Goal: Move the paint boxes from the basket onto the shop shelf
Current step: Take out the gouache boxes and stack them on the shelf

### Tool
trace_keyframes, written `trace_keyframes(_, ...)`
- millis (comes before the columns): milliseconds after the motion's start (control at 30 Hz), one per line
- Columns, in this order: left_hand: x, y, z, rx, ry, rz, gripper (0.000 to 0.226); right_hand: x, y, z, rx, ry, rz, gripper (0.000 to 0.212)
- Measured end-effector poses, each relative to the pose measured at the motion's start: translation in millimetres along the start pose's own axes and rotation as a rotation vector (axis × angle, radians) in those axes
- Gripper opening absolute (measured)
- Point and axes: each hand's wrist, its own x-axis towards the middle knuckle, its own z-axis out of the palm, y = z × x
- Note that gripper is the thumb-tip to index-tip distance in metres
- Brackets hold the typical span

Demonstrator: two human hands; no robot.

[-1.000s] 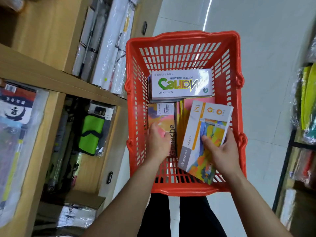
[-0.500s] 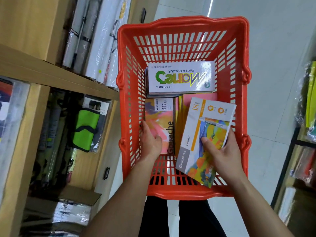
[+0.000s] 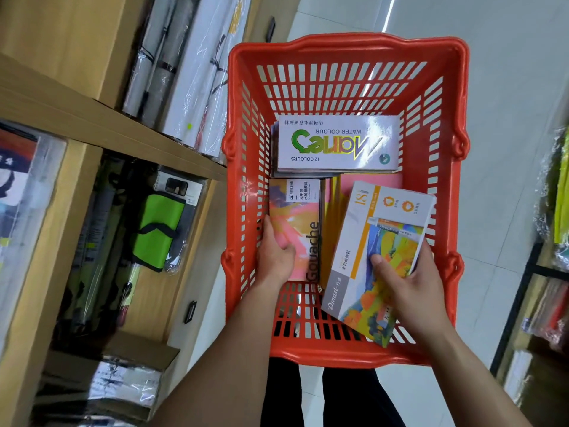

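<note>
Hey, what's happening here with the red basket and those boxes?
A person is unloading paint boxes from a red basket beside a wooden shop shelf. The right hand grips a Dmast paint box, tilted up above the others. The left hand is on the left edge of a Gouache box lying flat in the basket. A white Water Colour box lies behind them on a stack. Nothing has reached the shelf yet.

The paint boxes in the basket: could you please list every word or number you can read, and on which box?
"WATER COLOUR", "12 COLOURS": white box, printed upside down; its big brand word is unclear.
"Gouache": pink box under the left hand.
"Dmast", "18": orange-striped box in the right hand.
Chinese small print: too small to read.
</note>
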Motion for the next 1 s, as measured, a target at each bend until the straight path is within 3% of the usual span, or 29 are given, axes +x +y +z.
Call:
trace_keyframes(200, -17, 13, -1, -0.007, 0.083, 0.078, 0.083, 2, -3, -3, 0.02, -0.011, 0.009, 0.054)
trace_keyframes(300, -35, 13, 1, 0.11, 0.137, 0.227, 0.083, 2, -1, -2, 0.033, -0.019, 0.009, 0.055)
trace_keyframes(467, -40, 14, 5, 0.142, 0.06, 0.295, 0.073, 4, 1, -3, 0.036, -0.031, 0.013, 0.056)
trace_keyframes(700, -28, 11, 10, 0.243, 0.07, 0.173, 0.066, 4, 2, -3, 0.057, -0.051, 0.022, 0.055)
trace_keyframes(800, -25, 8, 12, 0.274, 0.08, 0.093, 0.074, 5, 4, -4, 0.064, -0.064, 0.031, 0.056)
trace_keyframes(1000, -9, 0, 4, 0.153, 0.068, -0.03, 0.072, 5, 6, -5, 0.054, -0.09, 0.022, 0.053)
